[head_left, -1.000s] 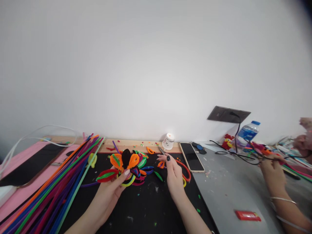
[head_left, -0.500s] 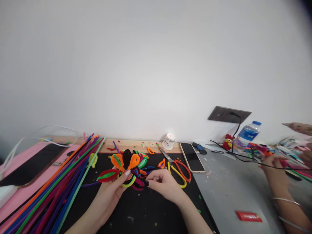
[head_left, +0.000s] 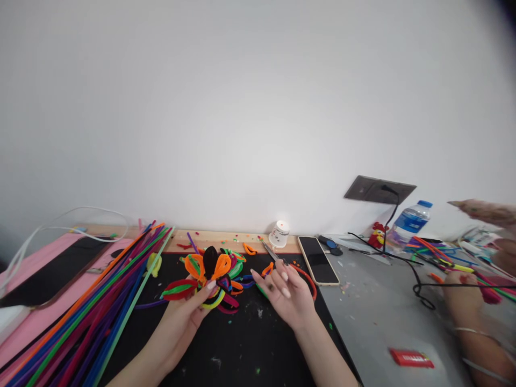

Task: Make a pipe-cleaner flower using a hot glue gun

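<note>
- Left hand [head_left: 189, 309], nearest me: thumb and fingers pinched on a flower-like cluster [head_left: 221, 264] of fuzzy looped stems, held up over the black mat [head_left: 242, 349].
- Right hand [head_left: 296, 301]: fingers parted and loosely curled, apart from the cluster; no grip on anything that I can make out.
- Progress, my reading: many petals already gathered in several colours; a loose orange loop [head_left: 250, 249] lies unattached behind.
- Long fuzzy stems [head_left: 102, 301], a thick uncut-looking bundle, slant along the left.
- Scissors [head_left: 270, 252] lie behind the right hand, partly hidden by it; phone [head_left: 318, 260] just beside.
- Grey tabletop [head_left: 371, 317] to the right, where a co-worker's hand [head_left: 463, 298] shows blurred.
- Farther: upturned paper cup [head_left: 279, 235] near a plain pale wall [head_left: 258, 118].
</note>
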The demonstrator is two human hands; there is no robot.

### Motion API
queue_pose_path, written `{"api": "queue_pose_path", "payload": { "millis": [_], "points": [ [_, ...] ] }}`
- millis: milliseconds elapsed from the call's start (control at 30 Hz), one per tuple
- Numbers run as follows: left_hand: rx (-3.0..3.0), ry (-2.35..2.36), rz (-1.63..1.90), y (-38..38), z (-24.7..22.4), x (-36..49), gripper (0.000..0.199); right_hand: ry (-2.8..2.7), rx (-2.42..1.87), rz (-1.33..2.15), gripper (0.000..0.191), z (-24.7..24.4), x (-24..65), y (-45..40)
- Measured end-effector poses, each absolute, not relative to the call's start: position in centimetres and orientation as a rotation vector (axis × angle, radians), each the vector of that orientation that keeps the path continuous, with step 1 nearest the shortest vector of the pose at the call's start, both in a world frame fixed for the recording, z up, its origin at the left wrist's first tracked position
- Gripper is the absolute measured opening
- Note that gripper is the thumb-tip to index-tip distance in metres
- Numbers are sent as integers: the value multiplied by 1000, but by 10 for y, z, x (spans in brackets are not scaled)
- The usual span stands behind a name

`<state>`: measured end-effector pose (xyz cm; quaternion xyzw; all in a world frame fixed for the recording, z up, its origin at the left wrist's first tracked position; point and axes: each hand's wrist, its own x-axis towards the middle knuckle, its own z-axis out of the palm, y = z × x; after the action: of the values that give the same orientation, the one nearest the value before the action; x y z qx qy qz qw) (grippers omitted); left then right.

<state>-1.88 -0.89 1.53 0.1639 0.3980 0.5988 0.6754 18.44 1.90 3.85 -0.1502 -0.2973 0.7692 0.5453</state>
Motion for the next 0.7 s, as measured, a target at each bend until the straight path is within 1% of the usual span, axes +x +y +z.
{"api": "queue_pose_path", "payload": {
  "millis": [100,200,233,400,467,600,700],
  "points": [
    [361,892,1356,-9,14,-20,22,-580,-348,1836,20,33,193,24],
    [365,904,1367,-9,16,-20,15,-550,-415,1726,7,28,199,31],
    [363,909,1366,-9,17,-20,13,-548,-442,1687,7,28,200,33],
    [344,919,1357,-8,17,-20,16,-584,-556,1621,38,32,197,35],
    [345,918,1354,-8,16,-20,16,-635,-576,1628,47,35,195,33],
    [345,918,1357,-9,14,-21,17,-727,-608,1638,54,38,193,30],
    [355,907,1358,-11,15,-20,18,-821,-677,1592,53,37,193,30]
  ]
}}
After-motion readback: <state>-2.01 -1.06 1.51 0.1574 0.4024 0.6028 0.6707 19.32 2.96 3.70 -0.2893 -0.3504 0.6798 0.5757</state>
